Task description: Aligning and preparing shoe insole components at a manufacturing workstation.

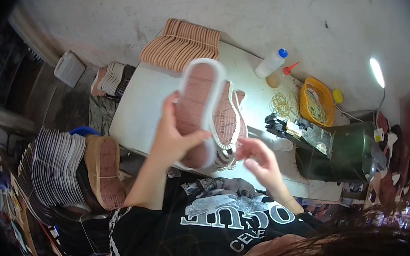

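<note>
- Above the white surface (146, 99), the left hand (168, 139) clenched its grip on a white-rimmed shoe sole (202, 109), lifted face-up — likely for a look.
- The right hand (259, 159) hovered released beside the sole's lower end.
- More soles (228, 120) lay stacked beneath — within reach.
</note>
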